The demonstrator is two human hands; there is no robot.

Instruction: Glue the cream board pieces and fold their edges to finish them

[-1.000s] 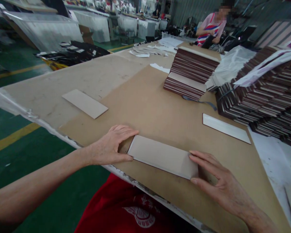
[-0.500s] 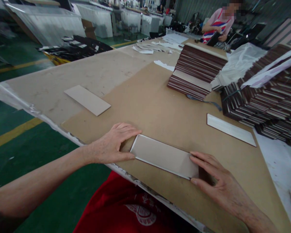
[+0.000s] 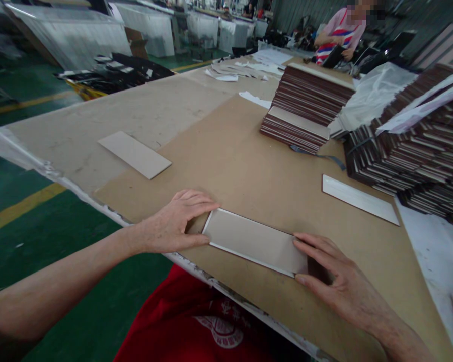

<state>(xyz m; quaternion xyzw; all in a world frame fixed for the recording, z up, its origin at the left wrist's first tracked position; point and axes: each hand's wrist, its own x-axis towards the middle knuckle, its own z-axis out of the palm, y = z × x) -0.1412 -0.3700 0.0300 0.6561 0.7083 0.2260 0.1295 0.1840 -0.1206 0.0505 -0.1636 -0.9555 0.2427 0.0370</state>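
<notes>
A flat rectangular beige panel [image 3: 253, 242] with pale edges and a dark rim lies on the brown-covered table in front of me. My left hand [image 3: 178, 222] grips its left end, fingers at the far corner and thumb at the near one. At the opposite end, my right hand [image 3: 337, 275] holds the panel the same way, fingertips on the far edge and thumb on the near edge. A plain beige board [image 3: 136, 155] lies apart, beyond my left hand. Beyond my right hand lies a whitish strip-shaped panel [image 3: 358, 200] with a dark edge.
A leaning stack of dark-edged panels [image 3: 305, 103] stands further back. Larger piles [image 3: 430, 151] crowd the right side. Paper scraps [image 3: 226, 73] lie at the far end. Another person [image 3: 340, 37] stands there holding a dark item. The table's near edge [image 3: 226, 294] runs close to me.
Both hands stay at the ends of the panel, almost still. The whole view has shifted very slightly.
</notes>
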